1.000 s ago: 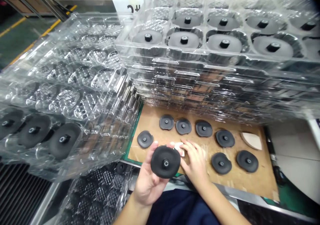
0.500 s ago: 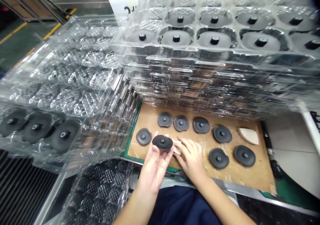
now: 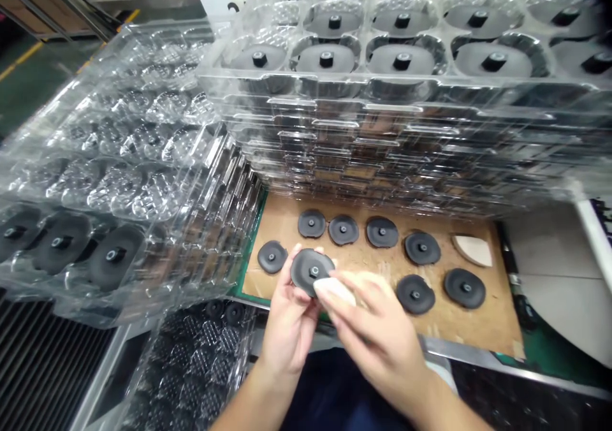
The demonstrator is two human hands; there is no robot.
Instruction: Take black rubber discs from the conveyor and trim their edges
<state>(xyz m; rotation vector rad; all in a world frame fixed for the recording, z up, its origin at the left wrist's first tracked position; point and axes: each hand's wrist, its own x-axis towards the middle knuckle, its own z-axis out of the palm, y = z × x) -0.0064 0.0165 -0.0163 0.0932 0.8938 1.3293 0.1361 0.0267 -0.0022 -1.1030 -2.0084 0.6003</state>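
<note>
Your L hand (image 3: 289, 329) holds a blk disc (image 3: 303, 267) by its rim, ctr of frame; your R hand (image 3: 382, 322) pinches a white pad (image 3: 336, 289) over its lower-right edge. Best keep disc steady, go light w/ pad. Brown-covered tabletop (image 3: 459, 326) lower right of ctr; clear tray stacks (image 3: 335, 141) top & left; green floor (image 3: 29, 93) upper left.

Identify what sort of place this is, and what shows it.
Likely a factory workstation: stacked clear trays, matching black discs spread on cardboard, and a yellow line on the floor.
</note>
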